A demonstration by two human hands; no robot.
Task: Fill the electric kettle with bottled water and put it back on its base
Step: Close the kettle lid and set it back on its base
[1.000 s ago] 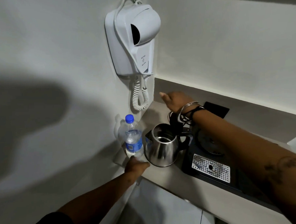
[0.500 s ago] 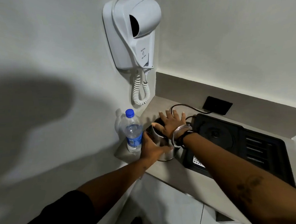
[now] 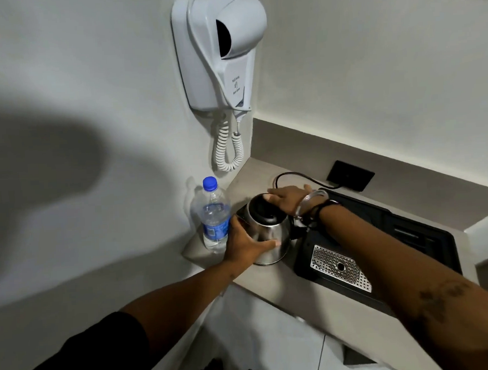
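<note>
A steel electric kettle (image 3: 271, 237) with a black lid stands on the grey counter, left of the black tray (image 3: 426, 237). The lid is down. My left hand (image 3: 246, 245) wraps the kettle's left side and front. My right hand (image 3: 287, 198) lies flat on the black lid, fingers spread, bangles at the wrist. A clear water bottle (image 3: 214, 217) with a blue cap and blue label stands upright at the wall, just left of my left hand. My right forearm hides the kettle's base on the tray.
A white wall-mounted hair dryer (image 3: 221, 50) with a coiled cord hangs above the counter corner. A black cable (image 3: 296, 176) runs to a dark wall socket (image 3: 349, 175). A perforated metal drip grille (image 3: 340, 267) sits at the tray's front. The counter edge (image 3: 285, 295) runs diagonally.
The kettle lid was open and is now down under my right hand. My left hand left the bottle's foot and took the kettle's side. The view has shifted.
</note>
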